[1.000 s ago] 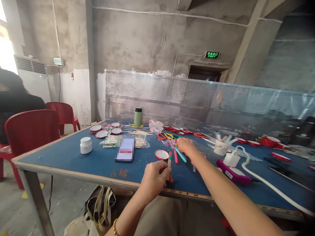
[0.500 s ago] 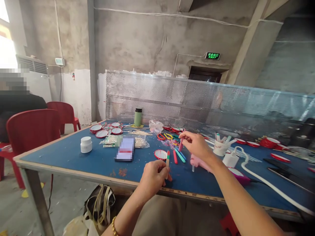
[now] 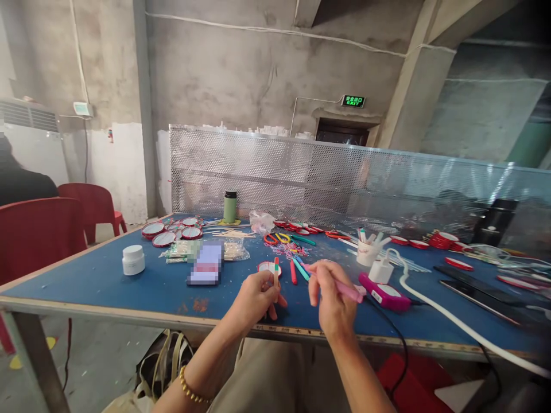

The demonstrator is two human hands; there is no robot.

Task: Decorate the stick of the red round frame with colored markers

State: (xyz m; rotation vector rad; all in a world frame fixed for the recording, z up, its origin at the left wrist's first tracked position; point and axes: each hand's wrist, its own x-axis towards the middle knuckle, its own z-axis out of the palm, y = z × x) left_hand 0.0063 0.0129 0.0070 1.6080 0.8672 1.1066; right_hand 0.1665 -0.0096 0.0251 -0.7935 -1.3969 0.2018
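My left hand (image 3: 253, 298) is closed on a thin stick (image 3: 276, 274) with a red and green tip, held upright over the front of the blue table (image 3: 94, 281). My right hand (image 3: 331, 292) is closed on a pink stick (image 3: 349, 291) that points to the right, just beside the left hand. Behind both hands lie a red stick (image 3: 293, 272), a teal stick (image 3: 301, 269) and a small round red-rimmed mirror (image 3: 267, 267). A tangle of coloured loops (image 3: 290, 249) lies further back.
A white jar (image 3: 133, 259), a green flask (image 3: 229, 206), red-rimmed discs (image 3: 172, 232), a cup of pens (image 3: 367, 250) and a magenta device (image 3: 385, 295) with a white cord (image 3: 451, 318) are on the table. Red chairs (image 3: 38, 235) and a seated person stand left. A perforated metal screen (image 3: 344, 183) backs the table.
My right hand picked a pink stick from the pile behind and drew it back toward me, beside the left hand. The camera view shifted right.
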